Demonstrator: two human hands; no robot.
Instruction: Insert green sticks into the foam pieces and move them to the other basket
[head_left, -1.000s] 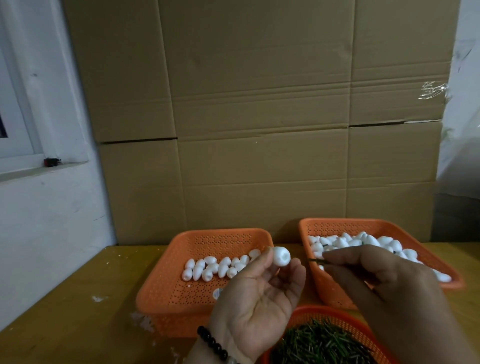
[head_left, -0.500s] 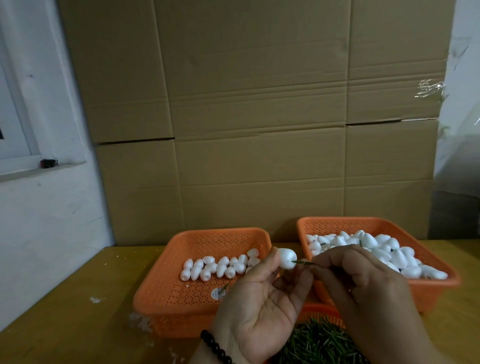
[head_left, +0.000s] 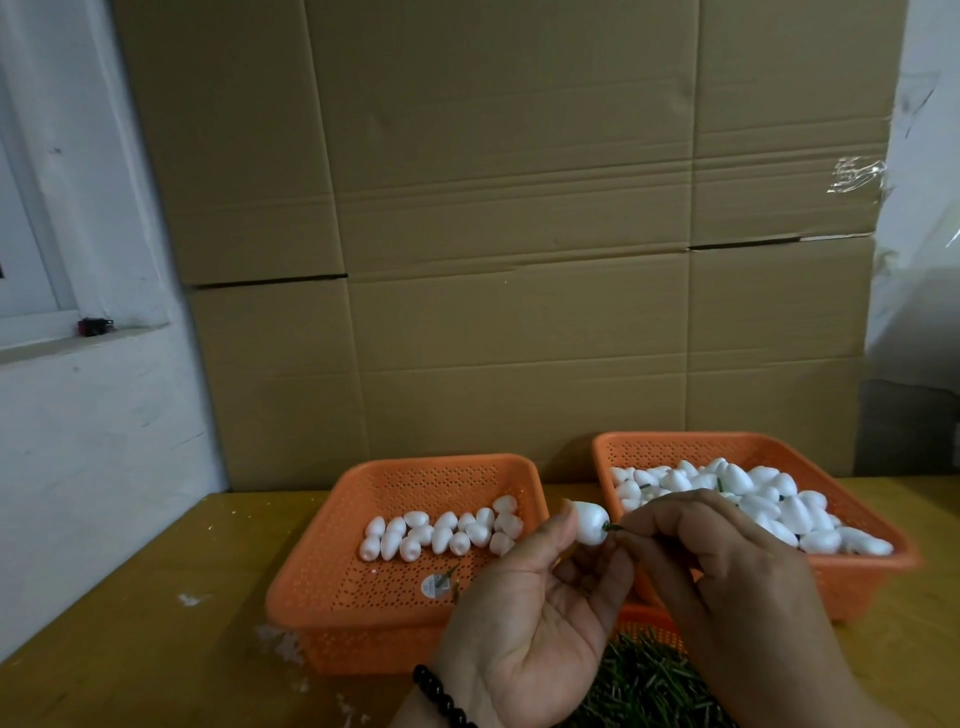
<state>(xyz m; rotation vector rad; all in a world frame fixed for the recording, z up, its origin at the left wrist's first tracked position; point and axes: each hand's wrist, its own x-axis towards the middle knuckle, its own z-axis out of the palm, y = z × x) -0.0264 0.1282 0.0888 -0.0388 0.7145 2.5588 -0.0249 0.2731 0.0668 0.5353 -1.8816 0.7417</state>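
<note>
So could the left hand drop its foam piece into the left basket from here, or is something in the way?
Probably yes. The left hand holds the foam piece just beside the left basket, whose open top looks unobstructed. The right hand is pinching the green stick though.

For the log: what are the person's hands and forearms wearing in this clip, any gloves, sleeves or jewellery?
Both hands are bare, with no gloves. The left hand has a bracelet of round black beads around its wrist. The right hand shows no ring or band on the parts in view, and its forearm is uncovered as far as the frame edge. No sleeve is visible on either arm.
</note>
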